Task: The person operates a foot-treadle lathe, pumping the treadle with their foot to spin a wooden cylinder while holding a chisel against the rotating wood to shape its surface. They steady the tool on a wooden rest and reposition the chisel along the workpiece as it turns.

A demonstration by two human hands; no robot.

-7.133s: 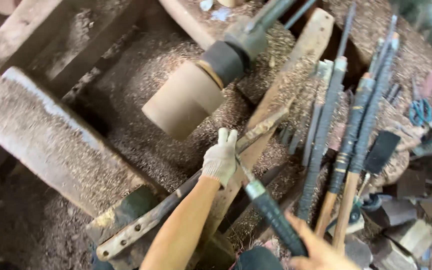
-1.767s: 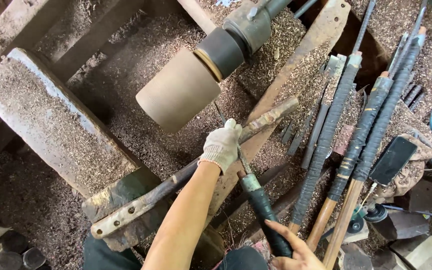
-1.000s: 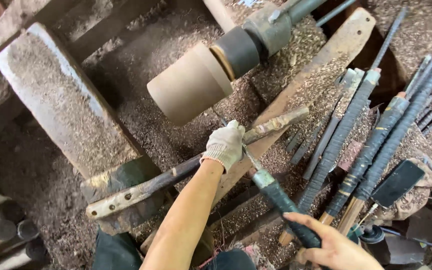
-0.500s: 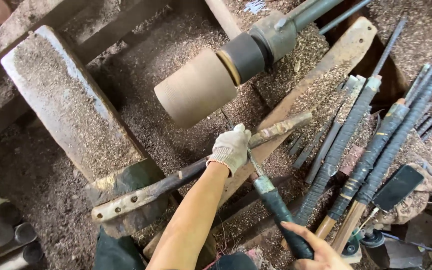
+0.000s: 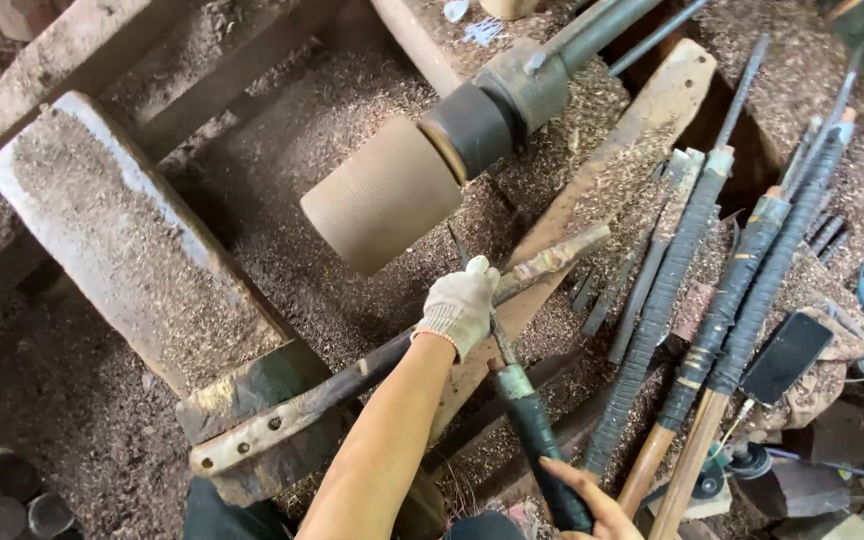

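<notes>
The pale cylindrical wooden workpiece point(image 5: 384, 205) is mounted just above the rusty tool-rest bar point(image 5: 372, 365). The long-handled chisel point(image 5: 512, 400) is pinned there by the gloved left hand point(image 5: 460, 308) and gripped by the right hand point(image 5: 592, 505); its tip apparently nears the wood. A loosened grip could cause a catch.

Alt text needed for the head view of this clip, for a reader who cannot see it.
A gloved left hand steadies a long turning tool on a metal rest bar, its tip toward a wooden cylinder mounted on a lathe. The bare right hand holds the tool's wrapped handle; more long-handled tools lie in sawdust to the right.
</notes>
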